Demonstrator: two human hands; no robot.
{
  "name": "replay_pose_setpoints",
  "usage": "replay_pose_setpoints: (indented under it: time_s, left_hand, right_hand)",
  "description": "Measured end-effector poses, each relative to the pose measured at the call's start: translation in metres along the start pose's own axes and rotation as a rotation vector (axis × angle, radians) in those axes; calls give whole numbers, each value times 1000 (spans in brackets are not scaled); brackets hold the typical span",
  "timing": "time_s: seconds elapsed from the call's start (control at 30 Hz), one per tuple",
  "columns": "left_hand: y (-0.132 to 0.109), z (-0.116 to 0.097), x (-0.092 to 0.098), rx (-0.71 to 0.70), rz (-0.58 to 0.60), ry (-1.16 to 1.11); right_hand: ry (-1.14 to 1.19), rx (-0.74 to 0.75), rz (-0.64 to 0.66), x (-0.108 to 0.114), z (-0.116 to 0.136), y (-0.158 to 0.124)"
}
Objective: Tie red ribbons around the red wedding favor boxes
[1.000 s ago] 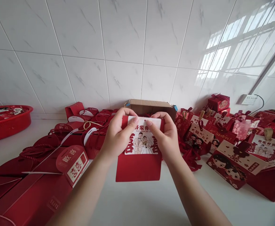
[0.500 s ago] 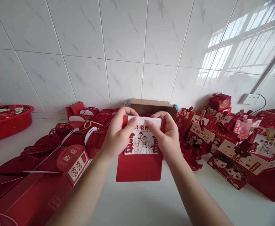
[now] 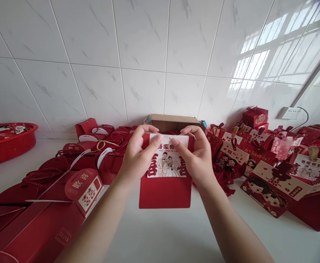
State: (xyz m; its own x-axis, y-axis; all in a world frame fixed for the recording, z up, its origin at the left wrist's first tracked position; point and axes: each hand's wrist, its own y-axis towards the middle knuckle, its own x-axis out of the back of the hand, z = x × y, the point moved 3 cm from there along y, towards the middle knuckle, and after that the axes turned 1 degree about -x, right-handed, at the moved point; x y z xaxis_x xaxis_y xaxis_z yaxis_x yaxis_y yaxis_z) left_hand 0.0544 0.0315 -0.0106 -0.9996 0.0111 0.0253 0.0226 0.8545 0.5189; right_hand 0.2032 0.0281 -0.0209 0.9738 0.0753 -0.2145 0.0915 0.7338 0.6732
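Between both hands, above the white table, is a red wedding favor box (image 3: pixel 165 193) with a white flap printed with a bride and groom (image 3: pixel 167 164). My left hand (image 3: pixel 140 151) grips its upper left side, the thumb pressed on the white flap. On the upper right side, my right hand (image 3: pixel 195 153) holds it the same way, thumb on the flap near the top centre. The fingers behind the box are partly hidden. The plain red lower part hangs below the printed flap.
Red gift boxes with cords (image 3: pixel 74 212) crowd the left. A red basin (image 3: pixel 12 146) stands at the far left, a cardboard box (image 3: pixel 173 118) by the tiled wall. On the right are many favor boxes (image 3: pixel 269 193), with a power socket (image 3: pixel 289 113) behind.
The favor box has shifted slightly right and up in view, with both hands still holding it. Its red lower part looks straighter. The surroundings have moved slightly left in view.
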Motion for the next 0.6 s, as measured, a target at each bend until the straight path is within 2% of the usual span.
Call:
replay_pose_setpoints:
  time_s: [0.17,0.27,0.47,0.6]
  left_hand:
    - [-1,1,-10,192,117,-277]
    - [-2,4,-12,263,163,-339]
    - [-1,10,-13,306,155,-355]
    - [-2,8,-14,262,115,-366]
  right_hand:
    - [8,9,-12,5,2,3]
    - [16,12,-16,6,3,4]
    - [-77,46,-34,4,5,3]
    - [-46,21,-43,4,6,3]
